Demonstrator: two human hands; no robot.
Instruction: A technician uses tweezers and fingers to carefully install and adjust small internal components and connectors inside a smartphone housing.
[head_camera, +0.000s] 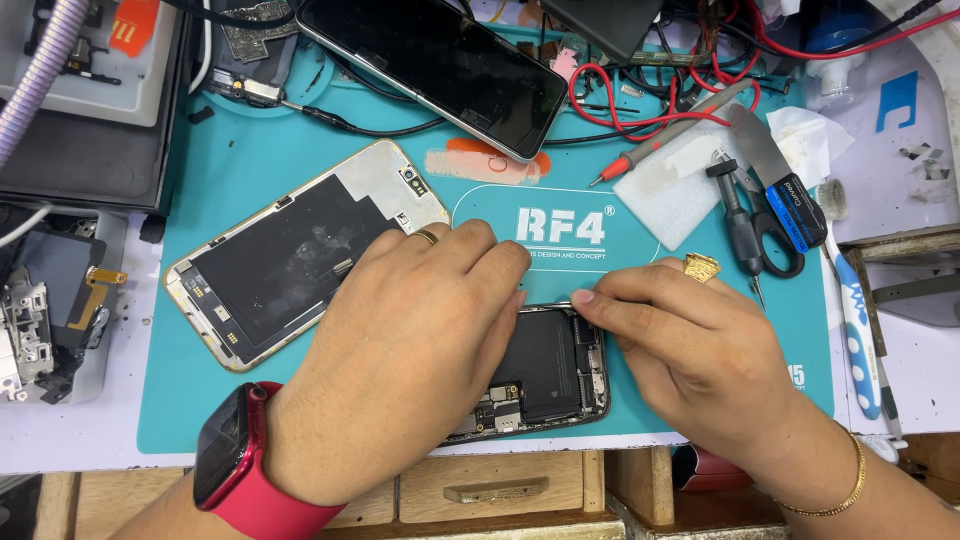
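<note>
On the teal mat (250, 160), the opened phone (545, 375) lies under both hands: left hand (400, 360) presses it with curled fingers, right hand (690, 350) pinches its top edge. Detached screen (300, 255) lies left of it.

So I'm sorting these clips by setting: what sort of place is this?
Most likely a phone repair bench. Both hands work on an opened phone on a teal repair mat, with a detached screen panel and red multimeter probes nearby.

Phone repair workshop: teal repair mat (300, 150), opened phone (550, 375), probe leads (640, 120).
</note>
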